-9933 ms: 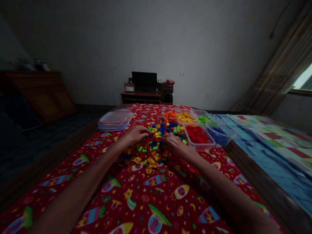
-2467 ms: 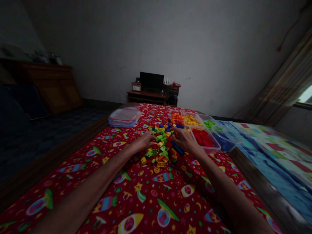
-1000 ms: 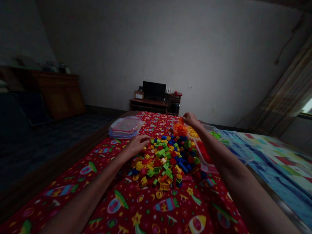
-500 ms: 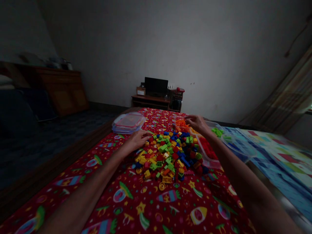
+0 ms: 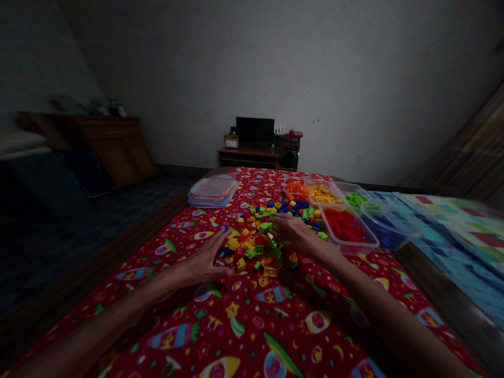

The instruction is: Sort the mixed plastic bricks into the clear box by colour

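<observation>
A heap of mixed toy building bricks in yellow, green, red, blue and orange lies on the red patterned cloth. At the heap's near left edge is my left hand, open, thumb and fingers spread around the outer yellow bricks. My right hand hangs over the heap's middle, its fingers apart and pointing down at green bricks; its fingertips are partly hidden. Clear boxes stand to the right: one with red bricks, one with orange bricks, one with yellow bricks.
Further right are a box with green bricks and a round-cornered tub with blue bricks. Stacked clear lids lie at the far left of the cloth. A dark monitor stands on a desk against the wall.
My right hand has come from the orange-brick box back to the heap's middle. My left hand has moved down and nearer along the heap's left edge, with its fingers spreading.
</observation>
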The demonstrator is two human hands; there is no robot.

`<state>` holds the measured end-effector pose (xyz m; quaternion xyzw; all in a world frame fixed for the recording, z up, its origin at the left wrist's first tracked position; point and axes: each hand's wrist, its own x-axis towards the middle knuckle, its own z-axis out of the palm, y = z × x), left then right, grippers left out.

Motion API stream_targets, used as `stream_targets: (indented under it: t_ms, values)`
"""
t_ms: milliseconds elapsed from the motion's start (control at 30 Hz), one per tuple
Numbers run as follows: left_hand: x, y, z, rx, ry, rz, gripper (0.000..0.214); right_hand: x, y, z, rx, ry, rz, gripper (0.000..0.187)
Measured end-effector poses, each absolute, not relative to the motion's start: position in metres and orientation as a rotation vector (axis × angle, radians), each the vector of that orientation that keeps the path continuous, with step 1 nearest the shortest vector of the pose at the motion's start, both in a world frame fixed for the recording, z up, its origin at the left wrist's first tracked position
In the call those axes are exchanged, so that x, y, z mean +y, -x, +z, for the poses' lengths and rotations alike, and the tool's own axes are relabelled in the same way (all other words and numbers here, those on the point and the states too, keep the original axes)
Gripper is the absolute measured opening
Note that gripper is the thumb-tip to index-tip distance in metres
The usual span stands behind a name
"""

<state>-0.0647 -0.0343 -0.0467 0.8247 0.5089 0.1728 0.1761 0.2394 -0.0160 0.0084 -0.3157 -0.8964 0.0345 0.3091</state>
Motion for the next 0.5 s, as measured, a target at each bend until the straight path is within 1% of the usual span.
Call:
stream_targets:
  t_ms: [33, 67, 100, 267, 500]
  values:
    - [-0.039, 0.059, -0.053, 1.455, -2.340, 0.452, 0.112, -0.016, -0.238, 0.010, -2.386, 0.841, 0.093, 0.030]
    - [-0.042, 0.051, -0.057, 1.465, -2.344, 0.437, 0.115, -0.017, -0.237, 0.011, -2.402, 0.854, 0.096, 0.030]
    - [-0.043, 0.042, -0.061, 1.458, -2.353, 0.446, 0.113, -0.017, -0.236, 0.014, -2.417, 0.867, 0.097, 0.031]
    - [-0.028, -0.008, -0.060, 1.287, -2.434, 0.702, 0.093, -0.023, -0.248, 0.019, -2.394, 0.903, 0.070, 0.037]
    - [0.015, -0.053, -0.040, 1.148, -2.479, 1.050, 0.071, -0.001, -0.271, 0.006, -2.303, 1.031, 0.001, 0.038]
